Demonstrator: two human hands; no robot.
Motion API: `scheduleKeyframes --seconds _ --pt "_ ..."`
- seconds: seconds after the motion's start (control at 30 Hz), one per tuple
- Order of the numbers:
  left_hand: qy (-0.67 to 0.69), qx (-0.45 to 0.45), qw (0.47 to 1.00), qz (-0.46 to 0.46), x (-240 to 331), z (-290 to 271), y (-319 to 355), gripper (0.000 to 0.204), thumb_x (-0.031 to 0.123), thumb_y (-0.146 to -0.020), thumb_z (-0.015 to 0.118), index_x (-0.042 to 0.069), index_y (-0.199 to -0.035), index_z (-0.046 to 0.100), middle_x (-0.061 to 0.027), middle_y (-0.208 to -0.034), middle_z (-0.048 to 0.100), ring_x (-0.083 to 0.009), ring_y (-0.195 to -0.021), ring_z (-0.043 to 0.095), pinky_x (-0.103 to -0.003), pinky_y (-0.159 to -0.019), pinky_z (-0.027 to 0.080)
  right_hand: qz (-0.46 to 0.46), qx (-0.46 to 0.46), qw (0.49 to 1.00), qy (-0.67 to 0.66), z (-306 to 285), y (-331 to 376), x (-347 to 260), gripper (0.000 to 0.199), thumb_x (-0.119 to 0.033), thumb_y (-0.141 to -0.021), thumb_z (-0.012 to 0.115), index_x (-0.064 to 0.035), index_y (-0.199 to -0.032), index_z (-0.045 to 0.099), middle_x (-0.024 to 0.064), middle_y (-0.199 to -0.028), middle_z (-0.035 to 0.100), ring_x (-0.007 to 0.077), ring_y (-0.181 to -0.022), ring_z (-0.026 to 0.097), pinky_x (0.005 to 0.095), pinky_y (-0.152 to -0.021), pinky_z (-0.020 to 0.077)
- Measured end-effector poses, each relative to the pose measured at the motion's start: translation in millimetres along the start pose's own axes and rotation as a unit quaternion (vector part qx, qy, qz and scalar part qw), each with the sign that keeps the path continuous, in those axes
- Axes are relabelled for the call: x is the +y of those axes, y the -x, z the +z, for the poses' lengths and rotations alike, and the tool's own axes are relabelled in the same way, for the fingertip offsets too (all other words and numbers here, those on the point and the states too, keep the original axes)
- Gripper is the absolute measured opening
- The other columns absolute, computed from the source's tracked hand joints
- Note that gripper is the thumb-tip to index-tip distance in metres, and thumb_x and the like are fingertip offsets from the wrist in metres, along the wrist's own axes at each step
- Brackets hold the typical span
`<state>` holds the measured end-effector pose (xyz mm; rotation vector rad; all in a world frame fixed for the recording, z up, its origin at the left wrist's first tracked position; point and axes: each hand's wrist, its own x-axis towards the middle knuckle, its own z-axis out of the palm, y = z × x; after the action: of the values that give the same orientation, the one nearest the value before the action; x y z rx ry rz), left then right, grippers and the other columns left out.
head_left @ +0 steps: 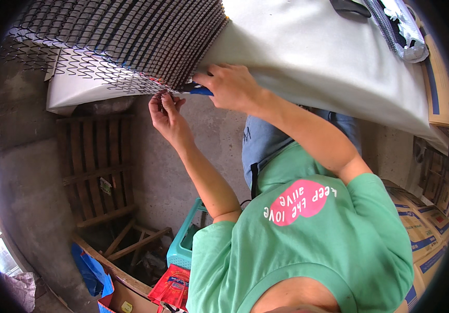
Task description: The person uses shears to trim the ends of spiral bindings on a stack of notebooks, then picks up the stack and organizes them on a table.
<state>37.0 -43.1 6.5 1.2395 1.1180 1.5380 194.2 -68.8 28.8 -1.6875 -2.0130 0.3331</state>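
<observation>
A stack of dark zigzag wire mesh (130,36) lies on a white-covered table (308,52), its edge hanging over the table's rim. My left hand (166,116) pinches the lowest wire ends at that edge with fingertips together. My right hand (229,86) sits just right of it, closed around a small blue-handled tool (201,91) whose tip points at the same spot on the mesh. The tool's working end is hidden behind the wires. My green shirt fills the lower right of the view.
A wooden pallet (96,167) lies on the concrete floor below the table. A teal plastic basket (183,245), a red bag (172,287) and blue plastic (91,271) sit near my body. Cardboard boxes (428,229) stack at the right. A grey wrapped bundle (404,28) rests on the table's far end.
</observation>
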Motion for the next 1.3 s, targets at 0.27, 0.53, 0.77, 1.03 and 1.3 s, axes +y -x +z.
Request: scheduleKeyframes --seconds 0.27,0.53,0.77,1.03,1.3 --pt "-0.048 0.009 0.998 0.042 4.2 7.4 11.4 0.021 0.016 -0.094 0.053 -0.003 -0.104 0.051 -0.0049 -0.083 0.056 -0.0081 -0.067 0.054 -0.024 -0.063 0.052 -0.053 0.180 0.981 0.049 -7.3 9.1 -2.2 0.033 -0.018 -0.071 0.067 -0.0126 -0.104 0.062 0.0094 -0.100 0.059 0.0263 -0.102 0.055 0.0465 -0.092 0.0377" --pt "-0.044 0.021 0.998 0.038 3.7 7.5 14.2 0.022 0.017 -0.094 0.053 -0.002 -0.105 0.050 -0.0049 -0.085 0.057 -0.0086 -0.068 0.054 -0.024 -0.062 0.052 -0.024 0.050 0.998 0.028 -6.9 -1.0 -7.9 0.040 -0.017 -0.070 0.070 -0.0180 -0.109 0.059 0.0045 -0.098 0.060 0.0250 -0.099 0.058 0.0448 -0.087 0.0426" --pt "0.151 0.107 0.983 -0.018 -5.9 10.2 19.6 0.021 0.020 -0.095 0.050 0.001 -0.102 0.053 -0.0062 -0.090 0.059 -0.0144 -0.078 0.057 -0.026 -0.072 0.052 -0.013 0.028 0.999 -0.026 -5.9 -2.1 1.4 0.038 -0.017 -0.069 0.070 -0.0170 -0.106 0.061 0.0053 -0.097 0.060 0.0245 -0.095 0.059 0.0419 -0.085 0.0426" --pt "0.418 0.049 0.890 -0.174 25.1 16.9 18.7 0.023 0.018 -0.090 0.052 -0.003 -0.100 0.056 -0.0081 -0.098 0.060 -0.0174 -0.086 0.060 -0.026 -0.079 0.054 -0.052 0.178 0.982 0.034 -13.6 3.9 -2.2 0.037 -0.019 -0.069 0.070 -0.0140 -0.104 0.063 0.0080 -0.102 0.058 0.0258 -0.104 0.054 0.0515 -0.094 0.0341" --pt "0.155 0.036 0.987 -0.030 28.0 16.7 3.9 0.018 0.019 -0.090 0.061 0.003 -0.099 0.060 0.0003 -0.089 0.060 -0.0042 -0.074 0.054 -0.016 -0.064 0.045 -0.032 0.147 0.988 0.027 -14.1 5.5 -4.8 0.053 -0.018 -0.066 0.075 -0.0191 -0.115 0.056 0.0041 -0.110 0.055 0.0240 -0.107 0.051 0.0471 -0.096 0.0327"
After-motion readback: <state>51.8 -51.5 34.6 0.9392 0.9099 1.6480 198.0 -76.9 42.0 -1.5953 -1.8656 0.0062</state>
